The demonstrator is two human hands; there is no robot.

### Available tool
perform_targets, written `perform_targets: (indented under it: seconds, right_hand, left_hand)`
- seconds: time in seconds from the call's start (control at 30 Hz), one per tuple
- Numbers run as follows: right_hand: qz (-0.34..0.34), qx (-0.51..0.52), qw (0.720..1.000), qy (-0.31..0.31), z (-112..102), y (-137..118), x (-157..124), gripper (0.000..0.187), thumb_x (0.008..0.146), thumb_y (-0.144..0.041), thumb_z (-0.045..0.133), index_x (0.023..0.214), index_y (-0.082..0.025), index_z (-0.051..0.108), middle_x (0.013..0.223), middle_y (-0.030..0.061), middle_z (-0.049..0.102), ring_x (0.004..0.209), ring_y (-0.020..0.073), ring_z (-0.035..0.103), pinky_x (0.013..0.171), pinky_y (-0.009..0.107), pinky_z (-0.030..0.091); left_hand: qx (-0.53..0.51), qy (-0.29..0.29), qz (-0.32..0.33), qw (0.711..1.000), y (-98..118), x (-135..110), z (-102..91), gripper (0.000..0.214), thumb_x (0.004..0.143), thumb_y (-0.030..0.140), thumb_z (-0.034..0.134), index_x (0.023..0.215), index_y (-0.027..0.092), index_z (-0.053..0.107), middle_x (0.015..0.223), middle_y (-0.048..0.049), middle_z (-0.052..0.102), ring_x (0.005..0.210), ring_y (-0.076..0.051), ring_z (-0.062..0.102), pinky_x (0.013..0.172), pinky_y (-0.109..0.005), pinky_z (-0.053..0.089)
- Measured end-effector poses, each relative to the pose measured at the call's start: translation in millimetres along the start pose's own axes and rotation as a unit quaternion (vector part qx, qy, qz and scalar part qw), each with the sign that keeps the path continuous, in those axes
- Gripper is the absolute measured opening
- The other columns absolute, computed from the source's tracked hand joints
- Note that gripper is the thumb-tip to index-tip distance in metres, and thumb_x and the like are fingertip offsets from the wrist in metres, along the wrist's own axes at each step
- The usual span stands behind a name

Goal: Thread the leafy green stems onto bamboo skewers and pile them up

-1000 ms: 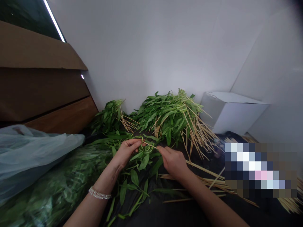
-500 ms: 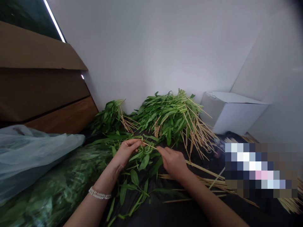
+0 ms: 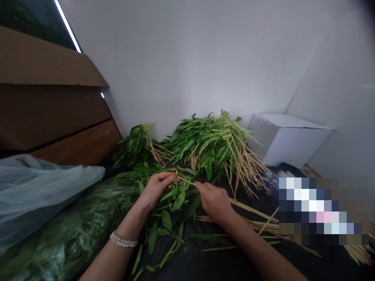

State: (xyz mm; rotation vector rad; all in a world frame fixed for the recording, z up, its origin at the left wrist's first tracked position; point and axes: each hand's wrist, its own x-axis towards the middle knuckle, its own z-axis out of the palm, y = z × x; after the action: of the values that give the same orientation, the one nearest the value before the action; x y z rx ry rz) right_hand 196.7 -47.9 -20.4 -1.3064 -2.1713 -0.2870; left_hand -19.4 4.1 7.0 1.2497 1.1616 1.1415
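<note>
My left hand (image 3: 158, 186) pinches the top end of a leafy green stem (image 3: 184, 186), which curls below the fingers. My right hand (image 3: 216, 200) is closed on a thin wooden skewer (image 3: 189, 182) that reaches across to the left fingertips. Whether the skewer's tip has passed through the stem is too small to tell. Loose leafy greens (image 3: 166, 220) lie below and around both hands. Several loose skewers (image 3: 263, 225) are on the black sheet (image 3: 202, 269) under my right forearm.
Against the wall stand a large heap of skewered greens (image 3: 202, 134) and a smaller one (image 3: 136, 140). A white box (image 3: 295, 142) is at the right. On the left are a clear bag of greens (image 3: 79, 222), a pale plastic bag (image 3: 43, 191) and a cardboard box (image 3: 49, 113). A pixelated patch hides the right side.
</note>
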Motion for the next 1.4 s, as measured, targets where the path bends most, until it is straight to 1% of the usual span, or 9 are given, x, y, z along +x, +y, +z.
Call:
perform_targets:
  seconds: [0.37,0.5,0.67,0.8,1.0,1.1,1.23,1.3,1.4]
  right_hand:
    - [0.005,0.02,1.0,-0.01,3.4,-1.0,-1.0,0.033,0.09,-0.011,0.044,0.116,-0.018,0.063,0.082,0.0036,0.068,0.07,0.015,0.065,0.059,0.022,0.041]
    - [0.009,0.038,0.999,0.001,4.9,-0.7,-1.2,0.031,0.092,-0.013,0.041,0.115,-0.018,0.062,0.084,0.0041,0.069,0.073,0.0155,0.066,0.06,0.023,0.042]
    - [0.002,0.055,0.998,0.016,6.9,-0.5,-1.9,0.03,0.094,-0.014,0.04,0.112,-0.017,0.062,0.085,0.0049,0.069,0.074,0.0167,0.066,0.061,0.024,0.043]
    - [-0.005,0.062,0.998,0.026,10.7,-1.5,-3.3,0.029,0.095,-0.015,0.038,0.112,-0.018,0.062,0.088,0.0053,0.07,0.075,0.0165,0.067,0.063,0.024,0.044]
    - [-0.016,0.048,0.998,0.039,12.4,-3.0,-3.2,0.028,0.096,-0.015,0.037,0.11,-0.018,0.062,0.083,0.0044,0.069,0.071,0.0159,0.065,0.061,0.024,0.042]
    - [-0.011,0.045,0.997,0.067,8.5,0.9,-0.9,0.029,0.096,-0.015,0.035,0.107,-0.017,0.062,0.079,0.0039,0.068,0.067,0.0153,0.064,0.06,0.024,0.041]
    - [0.032,0.045,0.988,0.142,0.3,10.4,3.3,0.028,0.095,-0.015,0.034,0.102,-0.015,0.061,0.078,0.0046,0.068,0.067,0.015,0.065,0.062,0.024,0.041]
    - [0.054,0.043,0.984,0.166,-3.4,14.7,4.9,0.027,0.096,-0.017,0.033,0.103,-0.015,0.06,0.078,0.0042,0.068,0.067,0.0152,0.065,0.063,0.024,0.041]
    - [0.077,0.039,0.981,0.172,-6.2,18.9,5.7,0.028,0.097,-0.019,0.031,0.104,-0.015,0.058,0.077,0.0039,0.068,0.067,0.0155,0.064,0.063,0.024,0.041]
  left_hand:
    - [0.023,-0.001,0.01,1.0,1.7,-3.4,5.6,0.041,0.057,0.048,0.082,0.081,0.015,0.076,0.077,-0.0071,0.075,0.065,-0.015,0.061,0.057,-0.024,0.044]
    - [-0.018,0.023,0.001,1.0,0.2,-2.9,6.3,0.046,0.054,0.044,0.085,0.088,0.017,0.074,0.076,-0.0052,0.074,0.06,-0.011,0.058,0.055,-0.021,0.043]
    - [-0.053,0.032,-0.037,0.997,-1.5,-0.9,3.4,0.038,0.05,0.041,0.087,0.077,0.017,0.075,0.069,-0.0016,0.07,0.051,-0.007,0.05,0.049,-0.018,0.037]
    - [-0.062,0.011,-0.053,0.997,-4.6,-2.8,7.1,0.034,0.05,0.039,0.087,0.074,0.017,0.075,0.069,-0.0014,0.07,0.051,-0.007,0.05,0.05,-0.018,0.037]
    - [-0.039,-0.046,-0.006,0.998,-10.2,-4.4,14.6,0.03,0.057,0.039,0.084,0.074,0.017,0.076,0.069,-0.0014,0.07,0.055,-0.008,0.05,0.053,-0.019,0.036]
    - [-0.028,-0.03,0.022,0.999,-5.2,-0.8,5.4,0.036,0.064,0.045,0.079,0.086,0.016,0.076,0.079,-0.0039,0.072,0.052,-0.006,0.045,0.049,-0.018,0.032]
    - [-0.016,0.058,0.041,0.997,0.9,8.1,-17.3,0.044,0.066,0.051,0.074,0.091,0.014,0.074,0.082,-0.0054,0.073,0.049,-0.006,0.042,0.047,-0.019,0.031]
    - [0.039,0.086,0.058,0.994,0.3,12.4,-28.0,0.04,0.065,0.046,0.074,0.089,0.014,0.074,0.077,-0.0042,0.072,0.051,-0.008,0.048,0.05,-0.02,0.036]
    - [0.187,0.068,0.093,0.976,-3.8,17.2,-40.0,0.03,0.066,0.035,0.067,0.086,0.015,0.075,0.077,-0.0045,0.073,0.063,-0.016,0.059,0.062,-0.025,0.045]
